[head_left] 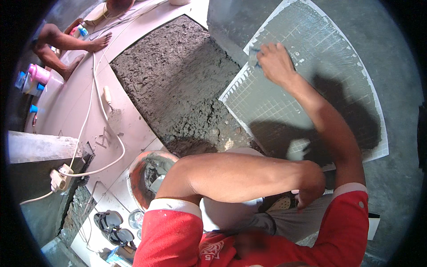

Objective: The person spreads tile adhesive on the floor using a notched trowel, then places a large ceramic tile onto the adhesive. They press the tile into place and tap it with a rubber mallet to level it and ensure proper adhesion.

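A large tile [271, 100] lies with its gridded back up, smeared with wet grey cement; its border is white. Over its far left edge, my right hand [274, 62] has its fingers closed on a small blue-grey thing [254, 57], whose kind I cannot make out. Shadow from my right arm falls across the tile. My left arm reaches across in front of me, and my left hand [309, 182] hangs bent down by the tile's near edge, its fingers mostly hidden. Left of the tile is a bed of rough wet mortar [173, 75], set into the floor.
A bucket of mortar [135, 178] stands by my left arm. On the pale tiled floor [129, 129] lie a trowel [107, 95] and white cables [93, 84] running to a socket block [60, 178]. Sandals [113, 227] are at lower left. Another person's legs [66, 44] show at upper left.
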Tool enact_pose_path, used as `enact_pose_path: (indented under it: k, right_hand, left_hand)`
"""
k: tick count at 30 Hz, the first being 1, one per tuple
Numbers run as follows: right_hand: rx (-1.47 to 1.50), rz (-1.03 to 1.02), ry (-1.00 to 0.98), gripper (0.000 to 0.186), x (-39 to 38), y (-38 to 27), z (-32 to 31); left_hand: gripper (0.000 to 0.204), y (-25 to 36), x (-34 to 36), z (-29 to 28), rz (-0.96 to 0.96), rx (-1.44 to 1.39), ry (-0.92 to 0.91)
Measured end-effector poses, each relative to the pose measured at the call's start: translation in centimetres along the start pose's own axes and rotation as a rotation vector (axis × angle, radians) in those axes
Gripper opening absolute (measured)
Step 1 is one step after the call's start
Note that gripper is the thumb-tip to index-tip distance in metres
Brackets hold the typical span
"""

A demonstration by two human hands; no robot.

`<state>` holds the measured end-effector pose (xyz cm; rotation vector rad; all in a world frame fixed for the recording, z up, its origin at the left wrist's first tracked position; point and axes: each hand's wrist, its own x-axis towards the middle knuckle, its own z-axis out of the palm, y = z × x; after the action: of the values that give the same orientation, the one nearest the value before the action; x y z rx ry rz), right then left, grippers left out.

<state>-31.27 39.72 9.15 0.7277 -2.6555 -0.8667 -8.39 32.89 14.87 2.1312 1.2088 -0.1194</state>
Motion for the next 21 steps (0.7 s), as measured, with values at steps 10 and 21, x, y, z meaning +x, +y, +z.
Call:
enact_pose_path:
  k: [10,21]
  right_hand:
    - [0.063,-0.026,0.173,0.03,-5.8,4.4,-3.7]
    - [0.14,-0.128,-0.322,0.02,-20.7,-6.9,1.0]
  left_hand:
    - [0.054,1.7,-2.6,-1.7,0.029,-0.053,-0.019]
    - [0.057,0.5,-0.5,0.1,0.105,-0.036,0.129]
